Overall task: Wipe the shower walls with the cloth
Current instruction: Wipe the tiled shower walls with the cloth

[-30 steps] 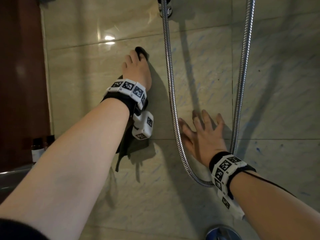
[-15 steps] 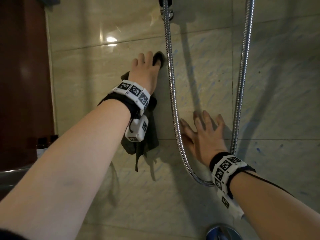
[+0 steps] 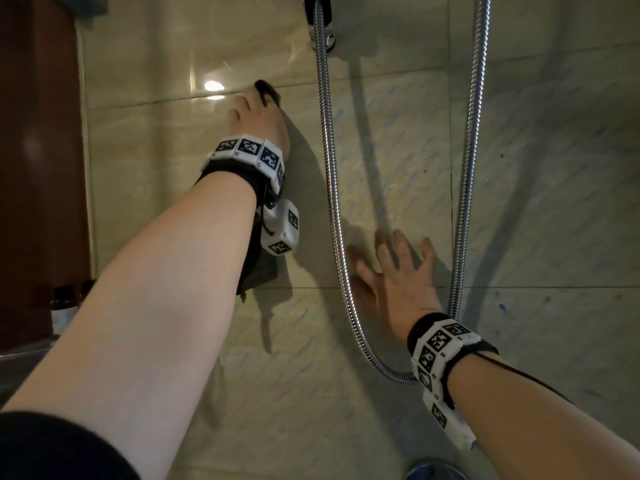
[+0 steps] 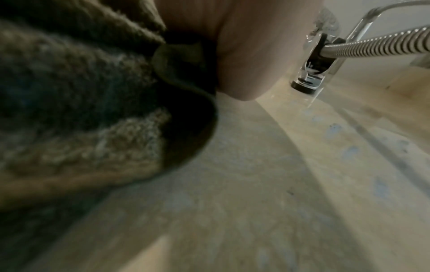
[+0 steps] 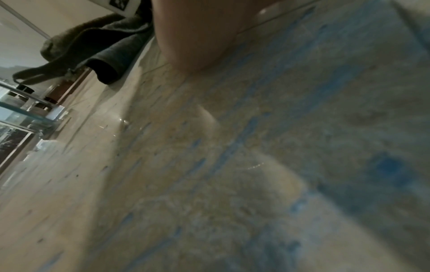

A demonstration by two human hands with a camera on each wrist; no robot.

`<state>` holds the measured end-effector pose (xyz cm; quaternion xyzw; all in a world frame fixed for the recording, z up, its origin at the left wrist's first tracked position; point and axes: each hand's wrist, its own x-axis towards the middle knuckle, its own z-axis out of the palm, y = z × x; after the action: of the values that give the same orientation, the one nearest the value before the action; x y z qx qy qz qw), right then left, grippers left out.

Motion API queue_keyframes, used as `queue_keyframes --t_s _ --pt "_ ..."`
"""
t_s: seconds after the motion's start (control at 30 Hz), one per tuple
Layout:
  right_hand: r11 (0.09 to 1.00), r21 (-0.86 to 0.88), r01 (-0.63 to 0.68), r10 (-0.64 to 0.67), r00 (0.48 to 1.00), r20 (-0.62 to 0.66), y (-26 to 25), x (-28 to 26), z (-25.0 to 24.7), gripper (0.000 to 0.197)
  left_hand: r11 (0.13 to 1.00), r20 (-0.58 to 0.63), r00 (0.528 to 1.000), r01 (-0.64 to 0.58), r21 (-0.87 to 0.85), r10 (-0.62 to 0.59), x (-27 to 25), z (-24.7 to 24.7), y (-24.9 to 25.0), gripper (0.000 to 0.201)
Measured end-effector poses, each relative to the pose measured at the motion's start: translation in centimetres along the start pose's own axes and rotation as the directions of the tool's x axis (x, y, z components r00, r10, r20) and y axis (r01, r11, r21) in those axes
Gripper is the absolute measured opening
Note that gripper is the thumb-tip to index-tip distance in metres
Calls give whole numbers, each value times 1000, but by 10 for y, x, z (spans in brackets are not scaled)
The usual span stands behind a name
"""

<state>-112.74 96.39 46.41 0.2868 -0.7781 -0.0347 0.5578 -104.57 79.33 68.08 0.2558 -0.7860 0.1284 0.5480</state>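
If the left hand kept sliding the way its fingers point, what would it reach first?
Probably nothing soon: the left hand points up along bare wall tile. The shower hose runs to its right, apparently off that line.

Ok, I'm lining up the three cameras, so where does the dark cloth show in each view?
Head: the cloth hangs on the wall below the left hand, left of centre.
Left wrist: it fills the left side, close and blurred.
Right wrist: upper left, small, against the wall.
Shared landmark: the blue-flecked tiled wall.
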Motion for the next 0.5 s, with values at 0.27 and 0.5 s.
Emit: queue_keyframes --t_s 0.27,0.5 --pt "999 41 -2 4 999 -53 3 0 6 83 935 -48 938 -346 -71 344 -14 -12 30 53" --pt "1000 -13 -15 16 996 93 0 0 -12 64 911 -33 911 -412 8 412 -15 -6 11 52"
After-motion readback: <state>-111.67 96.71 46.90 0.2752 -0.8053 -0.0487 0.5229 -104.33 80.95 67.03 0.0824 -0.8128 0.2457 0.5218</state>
